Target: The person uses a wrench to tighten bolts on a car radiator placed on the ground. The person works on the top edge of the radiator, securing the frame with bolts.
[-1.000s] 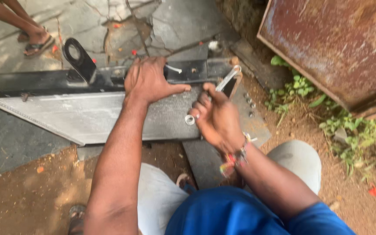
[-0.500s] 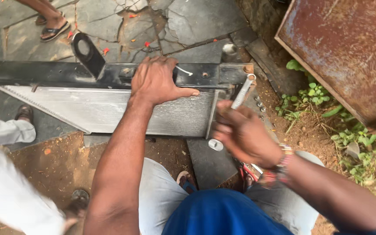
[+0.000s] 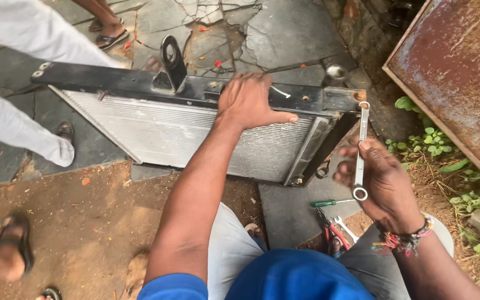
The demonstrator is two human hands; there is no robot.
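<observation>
Steel wrench [image 3: 360, 147], gripped in the right hand [image 3: 381, 186] at centre right, sat on a corner bolt; the left hand [image 3: 249, 103], spread flat, steadied the radiator [image 3: 190, 136]; squarer seating would prevent slipping.

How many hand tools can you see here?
4, maybe more hidden. A ring spanner in the right hand, its end at the radiator's corner; a green-handled screwdriver, red-handled pliers and a small spanner on the ground beside the knee.
</observation>
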